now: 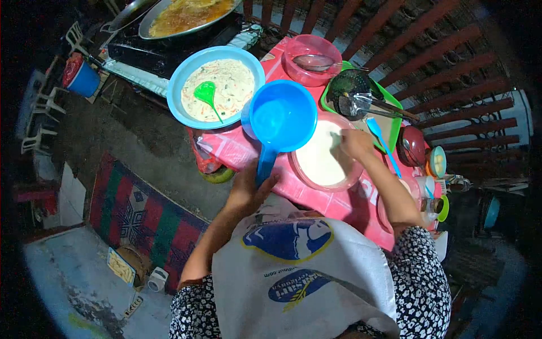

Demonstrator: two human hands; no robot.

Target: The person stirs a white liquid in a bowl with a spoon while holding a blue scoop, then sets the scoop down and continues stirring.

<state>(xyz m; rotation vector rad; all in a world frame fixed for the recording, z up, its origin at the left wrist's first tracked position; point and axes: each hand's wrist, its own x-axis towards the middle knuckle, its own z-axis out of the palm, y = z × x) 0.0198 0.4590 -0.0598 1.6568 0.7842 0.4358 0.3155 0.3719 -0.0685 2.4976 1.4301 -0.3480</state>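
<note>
My left hand [248,189] is wrapped around the handle of a blue plastic dipper [285,116], held level over the table, its inside facing up. At the rim of a pink basin [299,172] of white batter or flour [319,150], my right hand [357,145] is curled with its fingertips over the white contents. What those fingers hold, if anything, is hidden. Left of the dipper stands a light blue basin [176,104] of pale batter with orange and green bits, and a green ladle [206,95] lies in it.
A pan of frying food in oil [189,17] sits on a black stove [152,53]. Behind my right hand are a pink bowl with a strainer [313,48], a green tray [389,133] with a black skimmer [350,90], and a blue spoon [384,144]. Slatted wood borders the right.
</note>
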